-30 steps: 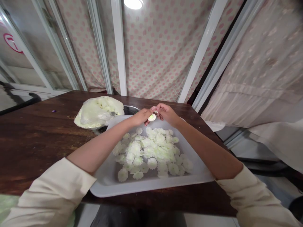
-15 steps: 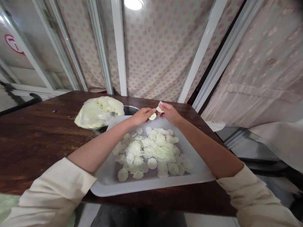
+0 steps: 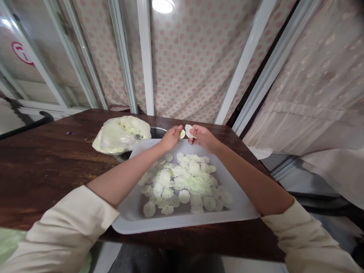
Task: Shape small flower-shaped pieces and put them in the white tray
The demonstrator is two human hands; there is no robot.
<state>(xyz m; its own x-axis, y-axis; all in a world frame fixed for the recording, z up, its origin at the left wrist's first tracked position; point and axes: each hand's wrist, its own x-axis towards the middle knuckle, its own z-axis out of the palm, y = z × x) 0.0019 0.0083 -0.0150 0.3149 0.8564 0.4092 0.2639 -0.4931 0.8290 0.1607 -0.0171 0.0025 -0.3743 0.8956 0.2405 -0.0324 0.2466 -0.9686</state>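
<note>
My left hand (image 3: 171, 138) is closed, its thumb and fingers pinching a small white-green artificial flower piece (image 3: 182, 134) with a scalloped edge. Just to its right, my right hand (image 3: 202, 136) pinches a similar white flower piece (image 3: 189, 131). The two hands are close together above the far rim of a translucent white plastic tub (image 3: 142, 226). Many loose white flower pieces (image 3: 184, 196) with pale green centres lie spread and heaped in the tub. My fingers partly hide both held pieces.
A clear plastic bag (image 3: 122, 132) full of pale yellow-green pieces rests left of the tub, over a dark round container (image 3: 158, 132). Everything stands on a dark brown wooden table (image 3: 51, 167). Behind it are white-framed glass panels with a dotted curtain (image 3: 193, 64).
Both hands have risen slightly. The right hand's flower piece has turned its flat side more towards me, and the left hand has tipped upward. The view has shifted slightly.
</note>
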